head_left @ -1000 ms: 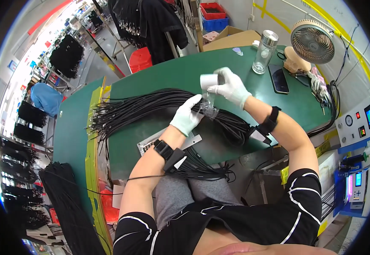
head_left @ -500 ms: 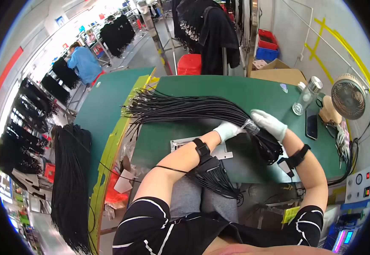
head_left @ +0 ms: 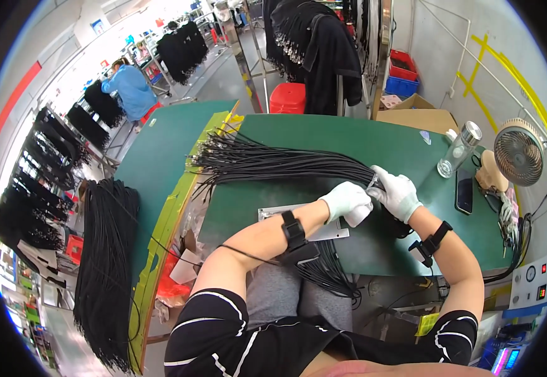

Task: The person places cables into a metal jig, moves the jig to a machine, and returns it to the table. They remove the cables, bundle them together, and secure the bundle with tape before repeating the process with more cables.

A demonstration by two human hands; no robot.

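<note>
A long bundle of black cables (head_left: pixel 286 164) lies across the green table, its loose connector ends fanned out at the left. My right hand (head_left: pixel 399 196), in a white glove, is closed around the bundle's right end, at a shiny clear band that mostly hides under the fingers. Close beside it, my left hand (head_left: pixel 350 202), also gloved, has its fingers curled together; whatever it grips is hidden. Under my left forearm a flat light-coloured plate (head_left: pixel 328 235) rests on the table. More black cables (head_left: pixel 333 273) hang over the near edge by my lap.
Another thick black cable bundle (head_left: pixel 107 264) lies on the left table section, beyond a yellow-taped edge (head_left: pixel 171 242). On the right are a glass bottle (head_left: pixel 459 151), a phone (head_left: pixel 464 191) and a small fan (head_left: pixel 518 152). A red stool (head_left: pixel 287 98) stands behind; a person in blue (head_left: pixel 129 89) sits far left.
My right hand has shifted from beside the clear band onto it, closing there. The left hand has come up off the bundle's near side and curled its fingers. My view has shifted slightly.
</note>
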